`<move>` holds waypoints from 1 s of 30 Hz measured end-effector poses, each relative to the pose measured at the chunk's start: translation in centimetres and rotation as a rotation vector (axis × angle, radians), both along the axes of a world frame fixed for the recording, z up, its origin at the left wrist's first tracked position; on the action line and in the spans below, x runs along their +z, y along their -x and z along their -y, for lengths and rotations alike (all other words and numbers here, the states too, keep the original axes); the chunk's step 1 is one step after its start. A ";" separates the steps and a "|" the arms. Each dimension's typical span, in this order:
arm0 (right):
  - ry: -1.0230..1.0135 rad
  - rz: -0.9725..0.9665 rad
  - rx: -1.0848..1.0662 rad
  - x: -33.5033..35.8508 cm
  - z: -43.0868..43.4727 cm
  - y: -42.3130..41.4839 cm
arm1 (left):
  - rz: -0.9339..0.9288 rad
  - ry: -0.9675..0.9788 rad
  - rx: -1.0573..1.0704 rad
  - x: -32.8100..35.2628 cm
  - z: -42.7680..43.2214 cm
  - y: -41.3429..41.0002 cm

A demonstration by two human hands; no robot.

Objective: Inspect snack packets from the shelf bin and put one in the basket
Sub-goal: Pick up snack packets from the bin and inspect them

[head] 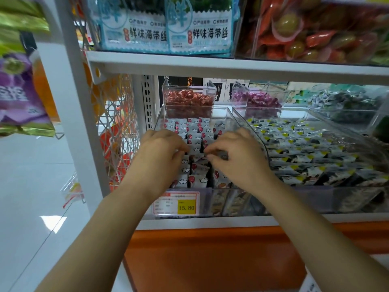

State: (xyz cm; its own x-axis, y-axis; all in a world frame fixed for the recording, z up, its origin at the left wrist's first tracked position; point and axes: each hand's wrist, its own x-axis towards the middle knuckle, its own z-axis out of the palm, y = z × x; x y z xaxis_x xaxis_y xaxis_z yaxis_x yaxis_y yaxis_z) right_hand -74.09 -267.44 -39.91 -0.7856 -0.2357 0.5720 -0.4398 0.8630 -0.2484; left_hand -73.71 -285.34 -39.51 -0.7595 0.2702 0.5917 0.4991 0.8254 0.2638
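Shelf (231, 66): clear bin (228, 119) near left, sloped forward, likely for reach. Snack packets (195, 131) fill it. Left hand (162, 152) fingers curled into pile, grip unclear. Right hand (237, 157) pinches one packet (221, 155), likely for inspection. Basket unseen.

A white upright post (71, 102) stands left, with a white shelf board (231, 66) running right from it. A white wire mesh panel (117, 114) closes the left side. Near, below, is an orange base panel (210, 260). The glossy pale floor (25, 175) at left shows a bright light reflection (53, 223).
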 end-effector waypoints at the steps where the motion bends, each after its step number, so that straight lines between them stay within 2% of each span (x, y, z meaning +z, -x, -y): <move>1: -0.065 0.009 0.003 -0.1 0.3 0.3 | -0.009 -0.005 -0.012 0.1 -0.1 -0.1; 3: -0.192 0.044 0.008 -0.4 0.9 0.7 | -0.016 -0.008 -0.028 0.1 -0.1 -0.1; 5: -0.221 0.047 0.024 -0.5 1.3 1.0 | -0.011 -0.011 -0.031 0.2 -0.2 -0.1; 7: -0.050 0.018 0.045 -0.2 1.0 0.9 | -0.003 -0.041 -0.029 0.2 -0.2 -0.2; 11: 0.496 -0.078 0.022 1.2 -0.4 -0.7 | 0.035 -0.161 -0.051 0.4 -0.7 -0.8; 14: 0.681 -0.176 -0.047 1.4 -1.9 -2.0 | 0.124 -0.255 -0.052 0.3 -1.4 -0.9; 16: 0.776 -0.174 -0.067 1.1 -2.6 -2.7 | 0.181 -0.306 -0.070 0.2 -2.0 -1.1; 20: 0.976 -0.078 -0.028 0.7 -3.6 -3.6 | 0.313 -0.434 -0.168 0.1 -3.0 -1.6; 25: 1.211 0.178 0.106 0.8 -5.0 -4.2 | 0.530 -0.784 -0.200 0.3 -3.6 -1.7; 30: 1.421 0.431 0.142 0.9 -6.0 -4.2 | 0.696 -1.057 -0.273 0.5 -4.0 -1.6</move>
State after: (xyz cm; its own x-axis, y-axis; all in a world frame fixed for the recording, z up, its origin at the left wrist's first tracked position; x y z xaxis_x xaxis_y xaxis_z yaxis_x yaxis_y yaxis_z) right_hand -69.90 -261.47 -38.97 -0.9685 0.2183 0.1197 -0.1737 -0.2483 -0.9530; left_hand -72.15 -281.29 -38.98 -0.9869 0.1114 0.1170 0.1123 -0.0476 0.9925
